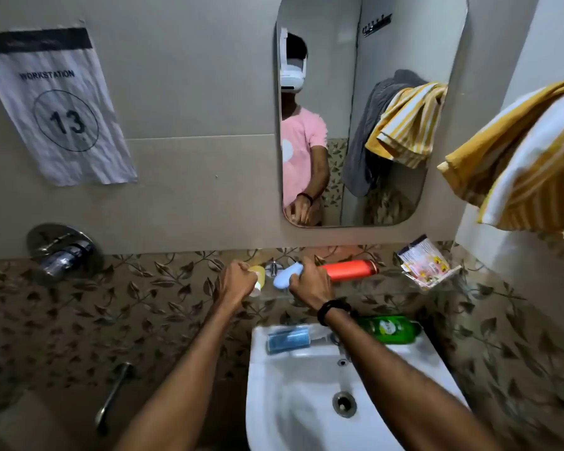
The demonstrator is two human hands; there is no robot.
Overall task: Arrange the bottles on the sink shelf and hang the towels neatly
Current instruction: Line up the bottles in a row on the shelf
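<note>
My left hand [238, 279] is closed around a pale yellow bottle [259, 275] at the glass shelf under the mirror. Just to its right, my right hand [310, 283] grips a light blue bottle [285, 276]. An orange-red bottle [352, 269] lies on its side on the shelf, right of my right hand. On the sink's back ledge lie a blue bottle [287, 339] and a green bottle [388, 329], both on their sides. A yellow-and-white striped towel [518, 164] hangs bunched at the right wall. A grey towel shows only in the mirror [358, 148].
A white sink [274, 402] sits below my arms, its drain [344, 403] in the basin. A small corner rack [433, 278] at the right holds sachets [422, 258]. A chrome tap fitting [62, 252] and a paper sign [57, 105] are on the left wall.
</note>
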